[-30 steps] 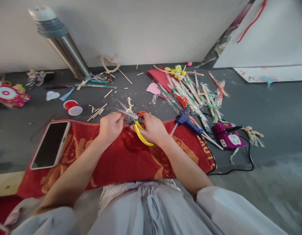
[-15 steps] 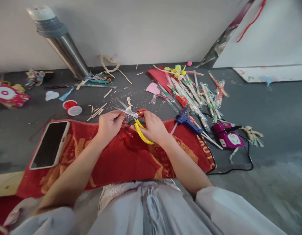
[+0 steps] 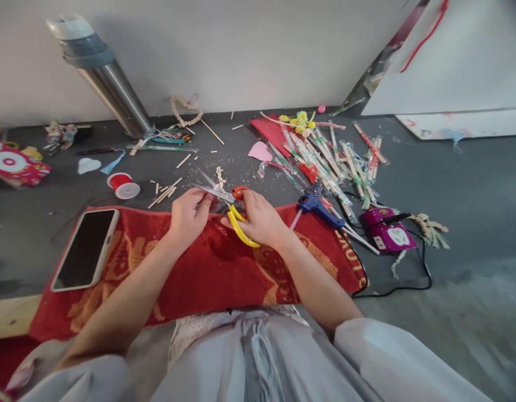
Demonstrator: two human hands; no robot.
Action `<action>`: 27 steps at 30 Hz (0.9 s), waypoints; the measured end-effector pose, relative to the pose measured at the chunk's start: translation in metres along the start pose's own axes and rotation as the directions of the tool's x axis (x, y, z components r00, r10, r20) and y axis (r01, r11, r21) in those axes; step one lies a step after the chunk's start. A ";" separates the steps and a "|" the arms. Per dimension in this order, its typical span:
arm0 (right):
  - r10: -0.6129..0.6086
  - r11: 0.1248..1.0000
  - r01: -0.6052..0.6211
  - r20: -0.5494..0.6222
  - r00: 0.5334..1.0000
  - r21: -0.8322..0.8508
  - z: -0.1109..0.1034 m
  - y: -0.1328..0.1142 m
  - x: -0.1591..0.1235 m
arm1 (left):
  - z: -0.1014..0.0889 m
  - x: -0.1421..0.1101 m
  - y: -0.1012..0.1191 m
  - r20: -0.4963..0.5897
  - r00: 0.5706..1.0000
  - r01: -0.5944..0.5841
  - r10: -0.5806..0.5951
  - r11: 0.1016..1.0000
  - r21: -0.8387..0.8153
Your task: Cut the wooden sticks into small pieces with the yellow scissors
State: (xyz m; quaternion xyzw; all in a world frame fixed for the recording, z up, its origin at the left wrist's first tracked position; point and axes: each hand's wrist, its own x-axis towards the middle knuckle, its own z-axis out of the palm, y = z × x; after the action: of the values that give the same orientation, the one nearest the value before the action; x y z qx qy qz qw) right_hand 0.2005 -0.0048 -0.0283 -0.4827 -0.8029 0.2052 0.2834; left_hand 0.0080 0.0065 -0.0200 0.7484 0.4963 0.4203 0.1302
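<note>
My right hand (image 3: 260, 219) grips the yellow and orange handles of a pair of scissors (image 3: 224, 196), whose blades are spread and point left. My left hand (image 3: 186, 215) is closed in a pinch right at the blades, holding something too small to make out. Both hands hover over the far edge of a red towel (image 3: 208, 268) spread before me on the dark grey table (image 3: 450, 178).
A phone (image 3: 87, 248) lies on the towel's left end. A blue glue gun (image 3: 319, 205) and purple plug block (image 3: 386, 234) sit to the right, beside several wrapped chopsticks (image 3: 325, 156). Red thread spool (image 3: 124, 185), stick scraps and a steel flask (image 3: 103, 72) lie at the back left.
The hands and scissors stay almost where they were; the view has shifted slightly and the left fingers sit a little closer to the blades.
</note>
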 end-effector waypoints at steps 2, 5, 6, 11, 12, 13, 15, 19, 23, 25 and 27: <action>-0.021 1.000 0.022 0.017 1.000 -0.002 0.000 0.001 0.000 | 0.001 0.000 -0.001 0.018 0.999 0.040 -0.039 0.999 -0.025; -0.028 1.000 0.028 0.030 0.999 0.003 0.000 0.001 -0.001 | 0.003 -0.001 -0.001 0.058 0.993 0.105 -0.098 0.986 -0.126; -0.027 1.000 0.027 0.035 0.999 0.005 0.000 0.001 -0.001 | 0.004 -0.001 -0.001 0.071 0.992 0.114 -0.103 0.978 -0.174; -0.027 1.000 0.027 0.066 0.997 -0.002 0.001 0.001 -0.001 | 0.007 0.001 -0.002 0.103 0.988 0.144 -0.116 0.932 -0.333; -0.027 1.000 0.028 0.071 0.997 -0.006 0.001 0.001 -0.001 | 0.007 0.001 -0.002 0.106 0.988 0.146 -0.116 0.927 -0.346; -0.028 1.000 0.029 0.073 0.997 -0.010 0.001 0.001 -0.001 | 0.008 0.001 -0.002 0.115 0.987 0.149 -0.114 0.920 -0.363; -0.033 0.999 0.034 0.071 0.997 -0.015 0.002 0.002 -0.001 | 0.008 0.001 -0.002 0.149 0.982 0.167 -0.115 0.896 -0.412; -0.048 0.998 0.050 0.067 0.997 -0.026 0.003 0.004 0.000 | 0.006 0.003 0.002 0.249 0.962 0.228 -0.116 0.841 -0.490; -0.069 0.997 0.071 0.057 0.996 -0.044 0.003 0.006 0.001 | 0.001 0.004 0.005 0.304 0.949 0.234 -0.086 0.838 -0.494; -0.086 0.995 0.088 0.049 0.995 -0.041 0.003 0.007 0.002 | -0.001 0.004 0.006 0.310 0.947 0.228 -0.078 0.845 -0.484; -0.099 0.994 0.101 0.045 0.994 -0.033 0.003 0.008 0.002 | -0.002 0.004 0.006 0.311 0.947 0.225 -0.077 0.850 -0.476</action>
State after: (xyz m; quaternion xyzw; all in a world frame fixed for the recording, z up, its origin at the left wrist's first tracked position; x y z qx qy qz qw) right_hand 0.2026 0.0005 -0.0351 -0.4422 -0.8355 0.1871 0.2673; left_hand 0.0111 0.0060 -0.0129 0.6980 0.4029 0.4136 0.4235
